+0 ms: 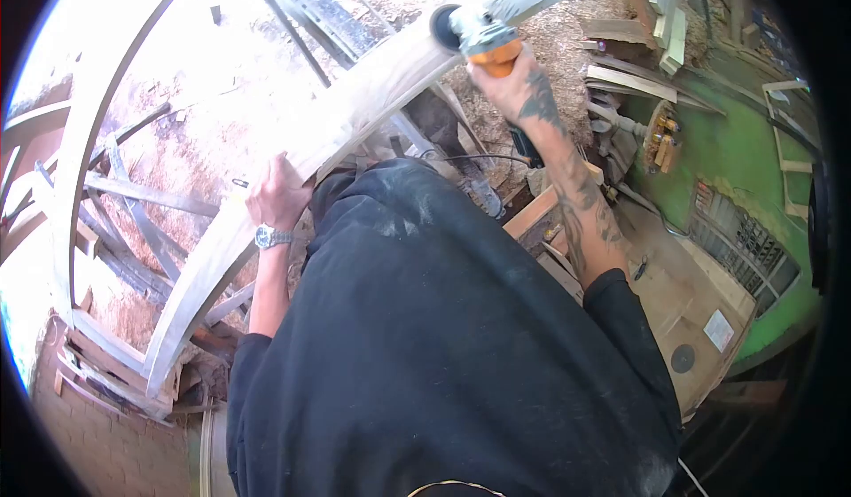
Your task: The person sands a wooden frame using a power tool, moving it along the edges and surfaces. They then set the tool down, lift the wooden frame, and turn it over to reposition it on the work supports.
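Note:
A long curved wooden beam [363,98] runs diagonally in front of me, pale with dust. My left hand [279,194], with a metal watch [271,236] at the wrist, grips the beam's near edge left of my body. Farther along, my right hand [510,85] is closed around an orange and silver angle grinder [487,36]. The grinder's round dark disc [445,27] is at the beam's upper face. Motion smears the wood just beyond the tool.
Another curved wooden frame piece [106,98] rises at the left. Metal supports [315,9] stand behind the beam. Wood shavings [554,27] cover the ground. At the right are wood offcuts [634,80], a cardboard sheet [691,293] and a green floor [709,133]. A cable [483,157] passes near my body.

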The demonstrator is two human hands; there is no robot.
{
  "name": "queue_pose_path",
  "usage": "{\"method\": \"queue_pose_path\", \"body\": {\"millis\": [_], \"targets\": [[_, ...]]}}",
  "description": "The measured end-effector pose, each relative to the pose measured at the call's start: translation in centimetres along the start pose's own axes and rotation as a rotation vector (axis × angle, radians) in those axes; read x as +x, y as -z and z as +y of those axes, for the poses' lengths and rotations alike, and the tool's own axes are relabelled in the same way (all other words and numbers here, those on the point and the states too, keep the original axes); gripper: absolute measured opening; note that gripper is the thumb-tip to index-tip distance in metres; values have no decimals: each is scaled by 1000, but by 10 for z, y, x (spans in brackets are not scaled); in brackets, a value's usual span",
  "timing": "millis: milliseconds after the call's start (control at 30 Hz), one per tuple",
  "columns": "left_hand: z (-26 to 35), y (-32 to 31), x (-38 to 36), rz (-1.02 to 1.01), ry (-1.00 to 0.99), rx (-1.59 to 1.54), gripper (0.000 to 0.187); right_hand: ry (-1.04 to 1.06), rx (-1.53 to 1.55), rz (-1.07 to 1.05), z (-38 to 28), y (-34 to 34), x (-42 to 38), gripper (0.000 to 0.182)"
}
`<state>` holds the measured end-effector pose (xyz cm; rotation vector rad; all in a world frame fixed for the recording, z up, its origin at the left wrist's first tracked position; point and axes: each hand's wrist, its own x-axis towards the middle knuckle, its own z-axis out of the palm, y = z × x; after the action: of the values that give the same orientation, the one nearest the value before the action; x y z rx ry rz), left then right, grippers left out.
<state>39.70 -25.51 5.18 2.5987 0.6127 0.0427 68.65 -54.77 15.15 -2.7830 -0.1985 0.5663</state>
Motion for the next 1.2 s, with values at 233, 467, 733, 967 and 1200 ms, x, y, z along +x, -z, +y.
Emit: {"method": "queue_pose_path", "body": {"millis": [233, 467, 733, 967, 1200], "targets": [[-5, -6, -1, -18, -5, 19, 58, -90, 32, 61, 53, 38, 72, 65], [-6, -5, 0, -23, -21, 25, 60, -240, 1, 112, 107, 59, 126, 90], [2, 1, 5, 6, -25, 0, 55, -265, 91, 82, 96, 76, 125, 86], [5, 3, 8, -2, -26, 1, 59, -204, 102, 122, 110, 70, 122, 81], [1, 0, 9, 3, -55, 5, 53, -353, 138, 108, 134, 69, 135, 76]]}}
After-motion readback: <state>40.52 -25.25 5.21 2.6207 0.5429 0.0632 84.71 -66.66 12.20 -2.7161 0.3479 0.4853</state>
